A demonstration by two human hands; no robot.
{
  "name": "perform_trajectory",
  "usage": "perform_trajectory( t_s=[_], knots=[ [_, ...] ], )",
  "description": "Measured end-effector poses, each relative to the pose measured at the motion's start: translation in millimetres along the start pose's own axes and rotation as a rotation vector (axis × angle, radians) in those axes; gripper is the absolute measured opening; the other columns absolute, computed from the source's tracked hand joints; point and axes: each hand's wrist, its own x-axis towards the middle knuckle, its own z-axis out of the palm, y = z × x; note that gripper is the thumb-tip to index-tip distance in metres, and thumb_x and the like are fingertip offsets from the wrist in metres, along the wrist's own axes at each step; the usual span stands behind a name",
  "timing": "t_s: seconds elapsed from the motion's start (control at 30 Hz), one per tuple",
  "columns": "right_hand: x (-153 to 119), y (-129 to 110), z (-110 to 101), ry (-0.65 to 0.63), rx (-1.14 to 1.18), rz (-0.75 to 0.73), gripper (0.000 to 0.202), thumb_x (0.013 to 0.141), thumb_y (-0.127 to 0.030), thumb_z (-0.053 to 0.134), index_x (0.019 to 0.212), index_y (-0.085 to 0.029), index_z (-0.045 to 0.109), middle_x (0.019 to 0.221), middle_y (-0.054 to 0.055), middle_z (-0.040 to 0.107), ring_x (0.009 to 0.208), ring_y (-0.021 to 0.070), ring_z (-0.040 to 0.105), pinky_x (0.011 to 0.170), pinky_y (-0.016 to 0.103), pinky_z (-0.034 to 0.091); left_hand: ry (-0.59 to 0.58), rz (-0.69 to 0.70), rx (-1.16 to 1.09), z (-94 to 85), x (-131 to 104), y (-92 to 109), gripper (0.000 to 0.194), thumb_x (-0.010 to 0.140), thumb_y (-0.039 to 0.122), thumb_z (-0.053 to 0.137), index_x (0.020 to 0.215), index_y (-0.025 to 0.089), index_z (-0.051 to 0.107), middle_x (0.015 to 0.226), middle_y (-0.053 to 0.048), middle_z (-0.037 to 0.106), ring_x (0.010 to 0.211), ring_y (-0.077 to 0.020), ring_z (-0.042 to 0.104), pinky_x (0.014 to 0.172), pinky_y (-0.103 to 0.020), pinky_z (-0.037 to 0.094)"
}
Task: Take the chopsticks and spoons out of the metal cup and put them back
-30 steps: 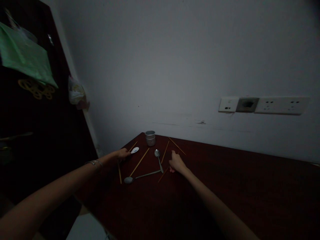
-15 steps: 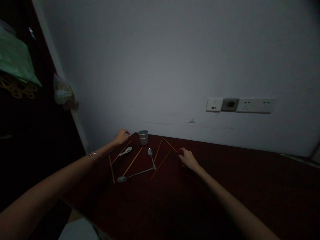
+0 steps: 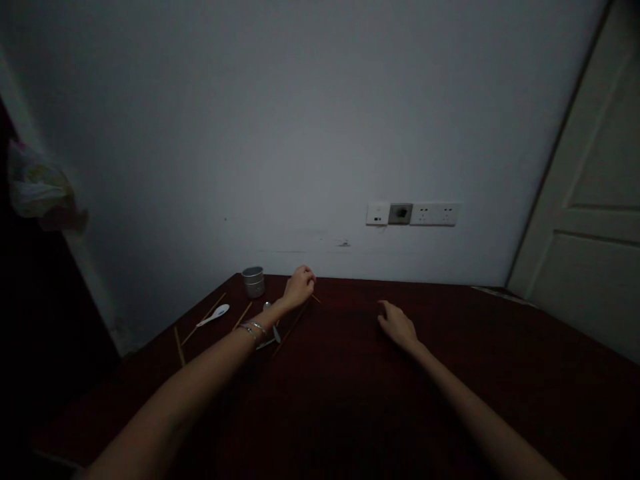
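My left hand (image 3: 299, 287), with bracelets at its wrist, reaches over several thin wooden sticks that look like chopsticks. Its fingers are bent in and closed; whatever they hold, if anything, is hidden. One chopstick end (image 3: 317, 299) pokes out beside the fingers. Under the forearm, a metal spoon (image 3: 277, 334) and other pieces are partly covered. Left of that hand stands a grey metal cup (image 3: 254, 285), upright, with a white spoon (image 3: 215, 315) lying nearer to me. My right hand (image 3: 397, 325) is low over the dark table, fingers loosely bent and apart, with nothing seen in them.
The dark red table (image 3: 340, 400) meets a pale wall (image 3: 320, 133) at its far edge. Sockets (image 3: 413, 214) are set in the wall. A plastic bag (image 3: 37, 181) hangs at far left, and a light panelled door (image 3: 590, 200) stands at right.
My left hand has crossed rightward from beside the cup to above the chopsticks. The view has turned right, bringing in the door. My right hand now appears farther from the chopsticks.
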Motion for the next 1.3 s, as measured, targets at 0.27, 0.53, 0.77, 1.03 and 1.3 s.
perform_trajectory(
  t_s=[0.27,0.53,0.77,1.03,1.3],
  knots=[
    [-27,38,-6,-0.011,-0.074,0.020,0.041,0.078,-0.019,0.043,0.117,-0.008,0.051,0.114,0.016,0.055,0.106,0.0215,0.051,0.089,0.028,0.036,-0.218,-0.109,-0.180,96.9,-34,35,0.020,0.071,0.006,0.047,0.081,0.012,0.062,0.093,-0.008,0.057,0.090,-0.0150,0.053,0.086,-0.025,0.039],
    [-39,38,-1,0.058,-0.036,0.085,0.040,0.081,-0.022,0.040,0.116,-0.007,0.053,0.117,0.016,0.055,0.112,0.0203,0.048,0.093,0.027,0.034,-0.296,-0.124,-0.201,123.9,-46,40,0.026,0.077,0.014,0.044,0.100,0.012,0.057,0.108,-0.009,0.059,0.103,-0.0169,0.051,0.092,-0.027,0.036],
    [-38,36,-3,0.064,-0.088,0.090,0.042,0.083,-0.023,0.037,0.119,-0.005,0.050,0.119,0.017,0.054,0.111,0.0203,0.048,0.093,0.027,0.033,-0.353,-0.088,0.011,121.7,-50,50,0.038,0.086,0.031,0.034,0.114,0.011,0.051,0.129,-0.014,0.046,0.121,-0.0215,0.040,0.099,-0.033,0.028],
    [-39,35,-2,0.034,-0.149,0.147,0.045,0.084,-0.029,0.033,0.120,-0.008,0.051,0.127,0.017,0.048,0.119,0.0240,0.040,0.100,0.040,0.023,-0.329,-0.233,0.180,119.0,-49,58,0.050,0.088,0.038,0.024,0.122,0.007,0.044,0.136,-0.019,0.035,0.127,-0.0278,0.030,0.100,-0.045,0.023],
    [-38,38,2,0.021,-0.140,0.164,0.046,0.084,-0.030,0.033,0.121,-0.008,0.051,0.129,0.017,0.046,0.122,0.0233,0.037,0.101,0.039,0.022,-0.339,-0.228,0.220,122.1,-51,56,0.051,0.088,0.038,0.024,0.123,0.006,0.044,0.135,-0.019,0.037,0.126,-0.0266,0.032,0.101,-0.045,0.024]
  ],
)
